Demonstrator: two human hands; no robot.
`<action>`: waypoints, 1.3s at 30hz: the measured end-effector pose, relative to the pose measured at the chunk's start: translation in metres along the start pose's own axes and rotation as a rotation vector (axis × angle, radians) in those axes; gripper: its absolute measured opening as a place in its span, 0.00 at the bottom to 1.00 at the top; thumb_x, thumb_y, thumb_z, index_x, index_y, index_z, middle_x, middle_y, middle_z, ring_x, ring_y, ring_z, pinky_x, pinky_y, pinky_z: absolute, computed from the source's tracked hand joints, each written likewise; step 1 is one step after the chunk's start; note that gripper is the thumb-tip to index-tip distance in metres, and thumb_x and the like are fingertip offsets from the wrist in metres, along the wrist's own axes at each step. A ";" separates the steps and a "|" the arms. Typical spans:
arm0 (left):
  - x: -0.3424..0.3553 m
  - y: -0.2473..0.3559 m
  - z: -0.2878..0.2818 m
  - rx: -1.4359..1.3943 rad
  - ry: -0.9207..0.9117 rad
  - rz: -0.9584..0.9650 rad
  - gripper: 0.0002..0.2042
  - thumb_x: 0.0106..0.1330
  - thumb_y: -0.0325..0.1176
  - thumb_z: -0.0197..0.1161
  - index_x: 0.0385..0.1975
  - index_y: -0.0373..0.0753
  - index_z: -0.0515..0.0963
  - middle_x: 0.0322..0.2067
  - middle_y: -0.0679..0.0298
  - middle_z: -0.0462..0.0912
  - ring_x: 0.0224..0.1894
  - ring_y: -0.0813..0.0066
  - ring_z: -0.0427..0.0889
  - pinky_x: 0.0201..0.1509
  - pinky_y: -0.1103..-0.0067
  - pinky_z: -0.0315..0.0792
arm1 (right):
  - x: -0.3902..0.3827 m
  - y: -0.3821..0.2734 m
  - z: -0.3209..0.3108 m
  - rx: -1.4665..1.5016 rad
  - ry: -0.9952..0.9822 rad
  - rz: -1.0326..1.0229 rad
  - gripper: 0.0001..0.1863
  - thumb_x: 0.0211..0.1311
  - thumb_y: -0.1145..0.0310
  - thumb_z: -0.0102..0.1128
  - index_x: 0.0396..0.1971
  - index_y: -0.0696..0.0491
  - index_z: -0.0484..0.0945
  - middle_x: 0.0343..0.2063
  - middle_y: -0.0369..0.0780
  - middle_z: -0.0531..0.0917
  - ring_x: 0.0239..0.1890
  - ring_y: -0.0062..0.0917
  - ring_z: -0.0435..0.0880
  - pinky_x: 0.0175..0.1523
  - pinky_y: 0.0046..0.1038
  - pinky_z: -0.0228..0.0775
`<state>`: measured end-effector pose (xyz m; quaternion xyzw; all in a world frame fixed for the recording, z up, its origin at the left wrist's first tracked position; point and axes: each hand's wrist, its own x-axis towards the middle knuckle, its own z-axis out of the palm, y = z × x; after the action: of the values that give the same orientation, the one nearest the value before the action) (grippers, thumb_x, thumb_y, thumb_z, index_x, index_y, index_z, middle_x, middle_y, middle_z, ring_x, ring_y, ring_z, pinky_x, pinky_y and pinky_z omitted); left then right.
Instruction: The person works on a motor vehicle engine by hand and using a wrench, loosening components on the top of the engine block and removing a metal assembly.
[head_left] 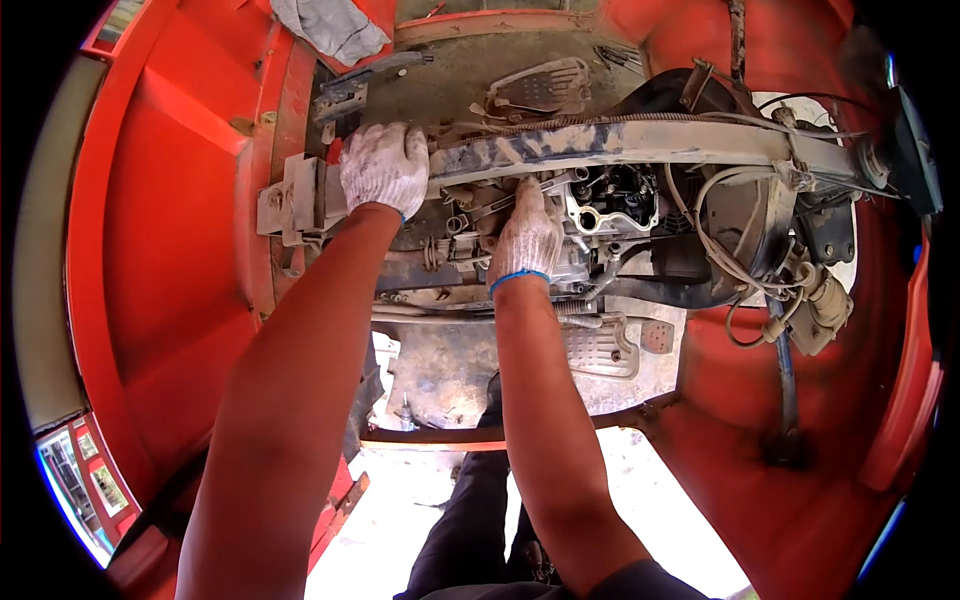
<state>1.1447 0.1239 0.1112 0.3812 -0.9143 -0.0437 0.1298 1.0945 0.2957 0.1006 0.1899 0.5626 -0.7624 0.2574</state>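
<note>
My left hand (385, 168), in a white knit glove, lies over the left end of a dusty metal beam (600, 143), its fingers bent over the far edge. Below that beam, my right hand (527, 240), also gloved, reaches in among engine parts with its fingers drawn together. A ring-shaped metal end (577, 175) shows beside those fingertips; whether it belongs to something in the hand I cannot make out. Just to the right sits an opened engine top (612, 200), its pale rim around dark inner parts. The right fingertips are partly hidden.
Red body panels (190, 200) rise on both sides. Loose cables (715, 225) and a connector (825, 305) hang at the right. A grey cloth (330, 28) lies at the far left. Ribbed floor plates (600, 350) show below the engine, and a metal crossbar (440, 436) runs nearer me.
</note>
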 end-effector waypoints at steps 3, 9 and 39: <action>-0.002 -0.001 0.001 0.002 0.019 -0.003 0.19 0.75 0.47 0.52 0.45 0.40 0.85 0.48 0.53 0.86 0.58 0.50 0.79 0.65 0.56 0.69 | 0.001 -0.010 0.006 0.059 -0.001 0.090 0.21 0.75 0.51 0.55 0.46 0.56 0.81 0.34 0.38 0.84 0.30 0.24 0.81 0.30 0.26 0.72; 0.000 0.000 0.000 0.011 0.020 0.016 0.19 0.75 0.47 0.52 0.46 0.40 0.85 0.49 0.52 0.85 0.59 0.50 0.78 0.66 0.56 0.69 | 0.008 0.007 0.003 0.059 -0.018 0.032 0.25 0.75 0.50 0.54 0.53 0.59 0.81 0.40 0.41 0.85 0.35 0.24 0.81 0.36 0.25 0.74; 0.000 0.002 -0.003 -0.002 0.004 0.056 0.19 0.74 0.46 0.51 0.44 0.40 0.85 0.46 0.51 0.86 0.54 0.48 0.81 0.61 0.55 0.72 | 0.008 0.010 -0.026 -0.222 0.078 -0.227 0.19 0.74 0.59 0.64 0.46 0.64 0.81 0.35 0.40 0.86 0.32 0.22 0.79 0.39 0.27 0.74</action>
<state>1.1444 0.1252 0.1144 0.3552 -0.9244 -0.0402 0.1332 1.0947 0.3167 0.0808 0.1253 0.6709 -0.7116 0.1670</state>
